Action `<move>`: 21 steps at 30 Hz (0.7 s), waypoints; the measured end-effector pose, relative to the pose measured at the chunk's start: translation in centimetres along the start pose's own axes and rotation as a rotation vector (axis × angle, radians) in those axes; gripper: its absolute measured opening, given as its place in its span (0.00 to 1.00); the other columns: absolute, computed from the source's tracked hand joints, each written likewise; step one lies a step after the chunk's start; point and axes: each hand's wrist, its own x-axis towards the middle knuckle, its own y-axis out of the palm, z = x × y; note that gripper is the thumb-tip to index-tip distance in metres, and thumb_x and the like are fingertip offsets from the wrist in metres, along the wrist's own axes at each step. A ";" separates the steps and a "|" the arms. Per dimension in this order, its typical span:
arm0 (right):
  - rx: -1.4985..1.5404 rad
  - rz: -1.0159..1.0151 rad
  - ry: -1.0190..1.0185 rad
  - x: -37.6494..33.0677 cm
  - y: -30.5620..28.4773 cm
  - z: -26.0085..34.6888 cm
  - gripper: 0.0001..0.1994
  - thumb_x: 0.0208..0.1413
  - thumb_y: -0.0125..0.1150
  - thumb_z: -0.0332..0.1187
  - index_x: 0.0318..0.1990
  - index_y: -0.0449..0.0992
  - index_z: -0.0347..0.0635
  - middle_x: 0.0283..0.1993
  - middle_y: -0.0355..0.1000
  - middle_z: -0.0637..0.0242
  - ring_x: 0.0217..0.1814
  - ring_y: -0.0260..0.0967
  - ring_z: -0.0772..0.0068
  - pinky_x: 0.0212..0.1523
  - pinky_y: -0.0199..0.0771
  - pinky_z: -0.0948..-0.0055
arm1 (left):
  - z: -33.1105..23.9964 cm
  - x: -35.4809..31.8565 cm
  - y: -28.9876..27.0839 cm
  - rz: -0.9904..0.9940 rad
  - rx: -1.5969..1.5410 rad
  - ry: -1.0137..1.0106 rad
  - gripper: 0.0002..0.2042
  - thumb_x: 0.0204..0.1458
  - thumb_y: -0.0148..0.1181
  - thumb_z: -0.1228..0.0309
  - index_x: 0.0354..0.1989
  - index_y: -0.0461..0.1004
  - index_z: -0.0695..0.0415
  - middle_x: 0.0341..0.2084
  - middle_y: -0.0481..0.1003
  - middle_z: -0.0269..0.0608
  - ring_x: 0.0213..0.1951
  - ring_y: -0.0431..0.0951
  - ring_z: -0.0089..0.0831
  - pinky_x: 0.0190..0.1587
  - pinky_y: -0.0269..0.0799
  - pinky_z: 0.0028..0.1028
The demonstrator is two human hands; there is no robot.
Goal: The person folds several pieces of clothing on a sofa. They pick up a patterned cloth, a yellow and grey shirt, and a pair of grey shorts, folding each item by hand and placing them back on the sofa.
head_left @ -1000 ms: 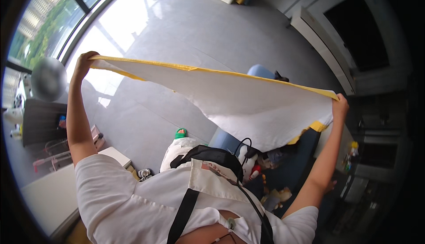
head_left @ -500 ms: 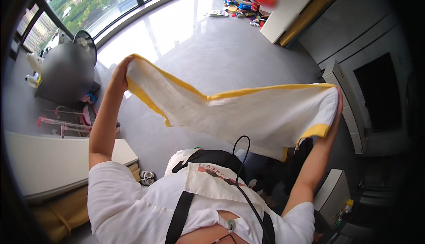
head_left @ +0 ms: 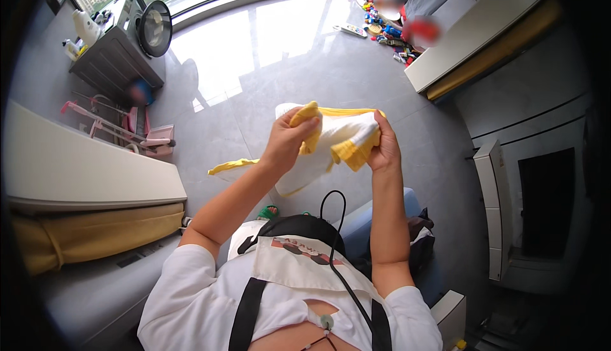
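Toys and fan beyond towel

White cloth, yellow trim

Cloth white with yellow border; shirt white with black straps; floor glossy grey; cushion mustard yellow.
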 end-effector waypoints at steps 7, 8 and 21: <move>0.009 0.075 0.121 -4.3 1.6 0.5 0.18 0.54 0.52 0.42 0.46 0.63 0.38 0.46 0.66 0.59 0.49 0.65 0.65 0.50 0.68 0.64 | 2.5 -1.9 4.1 -0.031 0.068 0.156 0.08 0.51 0.55 0.72 0.39 0.72 0.60 0.31 0.71 0.31 0.34 0.69 0.17 0.37 0.66 0.19; 0.011 0.092 0.118 -4.7 1.4 0.6 0.18 0.55 0.52 0.42 0.46 0.63 0.38 0.46 0.66 0.59 0.49 0.65 0.65 0.50 0.68 0.63 | 2.5 -2.0 4.4 -0.019 0.073 0.155 0.09 0.51 0.55 0.72 0.39 0.72 0.60 0.31 0.71 0.31 0.34 0.69 0.17 0.37 0.65 0.19; 0.178 0.121 -0.075 -8.7 0.4 -0.5 0.06 0.54 0.53 0.33 0.33 0.67 0.40 0.32 0.69 0.63 0.34 0.71 0.69 0.35 0.78 0.70 | 4.1 -6.2 5.9 0.228 0.563 0.380 0.11 0.57 0.45 0.71 0.45 0.68 0.63 0.32 0.71 0.36 0.35 0.69 0.21 0.38 0.65 0.21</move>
